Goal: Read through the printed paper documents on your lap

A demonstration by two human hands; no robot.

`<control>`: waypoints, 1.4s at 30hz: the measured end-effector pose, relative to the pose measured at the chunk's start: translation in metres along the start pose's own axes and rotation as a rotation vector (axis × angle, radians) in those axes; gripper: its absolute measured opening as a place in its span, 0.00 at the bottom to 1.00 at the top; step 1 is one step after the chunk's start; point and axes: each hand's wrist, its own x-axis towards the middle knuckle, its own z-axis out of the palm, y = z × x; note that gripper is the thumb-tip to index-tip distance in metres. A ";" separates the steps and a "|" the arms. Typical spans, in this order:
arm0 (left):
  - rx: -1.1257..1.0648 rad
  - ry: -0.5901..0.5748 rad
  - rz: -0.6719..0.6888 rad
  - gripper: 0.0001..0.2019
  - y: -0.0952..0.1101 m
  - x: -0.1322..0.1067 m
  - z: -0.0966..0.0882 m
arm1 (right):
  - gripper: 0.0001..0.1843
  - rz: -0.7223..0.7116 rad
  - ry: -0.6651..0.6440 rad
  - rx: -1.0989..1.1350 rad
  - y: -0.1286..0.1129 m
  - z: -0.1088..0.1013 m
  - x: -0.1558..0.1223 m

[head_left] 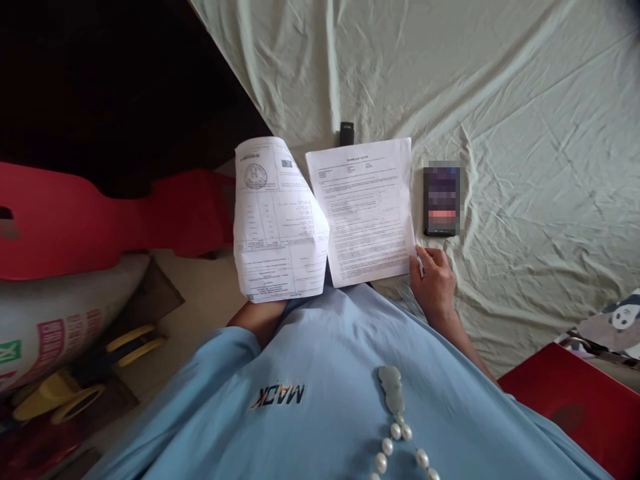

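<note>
A printed page headed in bold type [367, 213] lies at the centre, and my right hand [434, 279] pinches its lower right edge between thumb and fingers. To its left, another printed sheet [275, 227] with a round stamp curves upward, its text upside down to me. My left forearm [260, 317] goes under this sheet, which hides the hand and its fingers. The two sheets meet near the middle; whether they are joined I cannot tell. Beyond my right hand sits a phone [441, 203] with a blurred screen. A small black object [347, 133] pokes out above the right page.
A pale green wrinkled sheet [525, 200] covers the surface ahead and right. Red plastic furniture [65, 223], a printed white sack [65, 327] and a yellow-wheeled item [60, 393] are at left. A red panel [575, 407] stands lower right. A beaded pendant [393, 390] hangs over my shirt.
</note>
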 end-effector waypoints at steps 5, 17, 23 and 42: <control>0.065 -0.004 -0.007 0.43 0.004 -0.004 0.001 | 0.22 -0.006 0.052 0.044 0.003 0.002 -0.002; 0.107 0.005 0.022 0.41 0.000 -0.004 0.001 | 0.16 0.045 0.088 0.131 0.008 0.009 0.001; 0.027 -0.017 0.066 0.44 -0.003 -0.003 0.001 | 0.16 0.090 0.067 0.205 0.009 0.006 0.003; 0.082 -0.009 0.090 0.44 0.002 -0.002 0.003 | 0.18 0.166 -0.025 0.323 0.009 0.004 0.011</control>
